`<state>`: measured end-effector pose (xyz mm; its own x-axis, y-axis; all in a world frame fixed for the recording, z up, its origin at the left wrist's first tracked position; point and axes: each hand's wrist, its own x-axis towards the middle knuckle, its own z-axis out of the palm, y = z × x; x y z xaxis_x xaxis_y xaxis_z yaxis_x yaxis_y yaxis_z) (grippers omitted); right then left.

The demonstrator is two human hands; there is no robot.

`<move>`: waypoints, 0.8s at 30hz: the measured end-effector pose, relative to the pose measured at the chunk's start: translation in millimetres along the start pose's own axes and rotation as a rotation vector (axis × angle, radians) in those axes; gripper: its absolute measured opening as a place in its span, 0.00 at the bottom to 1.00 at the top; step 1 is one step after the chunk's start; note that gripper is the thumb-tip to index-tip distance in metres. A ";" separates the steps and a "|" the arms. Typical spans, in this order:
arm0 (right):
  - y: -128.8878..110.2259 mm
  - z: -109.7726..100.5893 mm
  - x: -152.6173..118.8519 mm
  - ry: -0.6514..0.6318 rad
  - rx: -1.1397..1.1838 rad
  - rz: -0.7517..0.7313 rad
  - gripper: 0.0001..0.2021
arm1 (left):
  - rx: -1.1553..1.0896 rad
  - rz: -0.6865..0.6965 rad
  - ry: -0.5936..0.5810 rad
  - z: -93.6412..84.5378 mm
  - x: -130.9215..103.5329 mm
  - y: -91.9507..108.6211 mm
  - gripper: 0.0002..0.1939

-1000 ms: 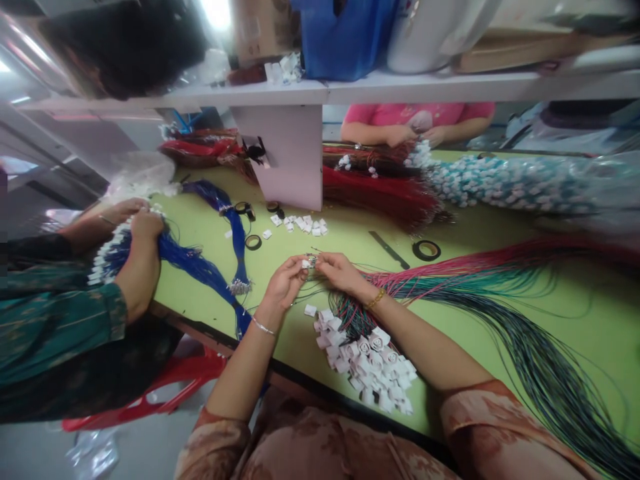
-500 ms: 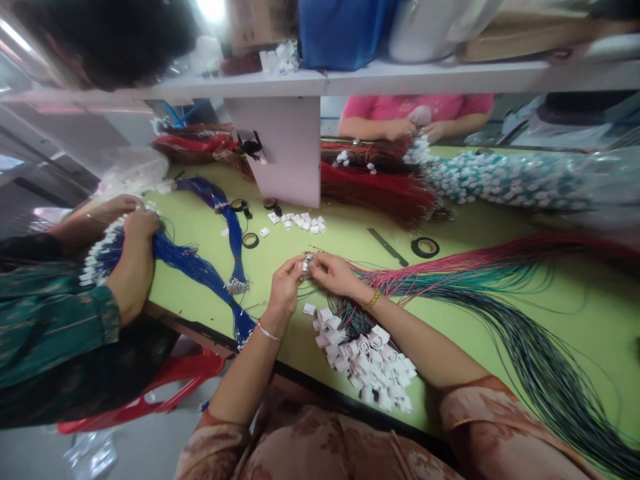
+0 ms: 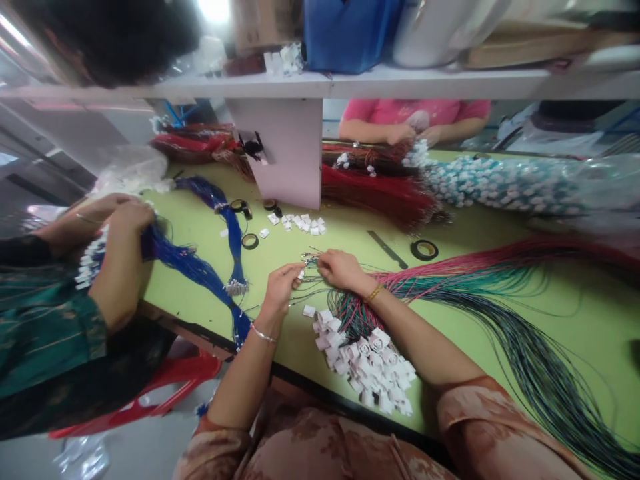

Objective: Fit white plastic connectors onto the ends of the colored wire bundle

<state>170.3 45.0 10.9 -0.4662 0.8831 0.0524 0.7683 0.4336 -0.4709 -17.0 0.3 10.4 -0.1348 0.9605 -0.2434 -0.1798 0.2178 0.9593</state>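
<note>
The head-worn camera looks forward and down over the worktable.

Right of the person's fingers: wires along the table | nearer than the fingers, slightly right: heaped connectors | beyond the fingers: scattered small parts | beyond, rightward: flat tool, then tape roll | left: tied wire bundle
</note>
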 end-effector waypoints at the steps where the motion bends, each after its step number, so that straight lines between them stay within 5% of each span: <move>1: -2.3 1.6 0.3 -0.014 -0.078 0.004 0.07 | 0.004 -0.006 -0.001 -0.3 0.0 -0.2 0.10; 7: -6.8 4.9 -1.9 0.020 -0.193 -0.066 0.12 | 0.000 -0.008 -0.017 0.6 -0.9 -0.8 0.11; 16: -5.5 5.7 0.4 0.220 0.527 -0.111 0.08 | -0.263 0.013 -0.101 10.6 -4.7 -8.3 0.09; 24: -6.3 11.0 -5.2 0.158 0.691 -0.013 0.07 | -0.375 -0.021 -0.093 13.1 -1.3 -13.3 0.06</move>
<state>163.1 35.7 3.8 -0.3637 0.9169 0.1642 0.2847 0.2773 -0.9176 -1.6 -1.6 -0.1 -0.0416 0.9720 -0.2314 -0.5280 0.1752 0.8310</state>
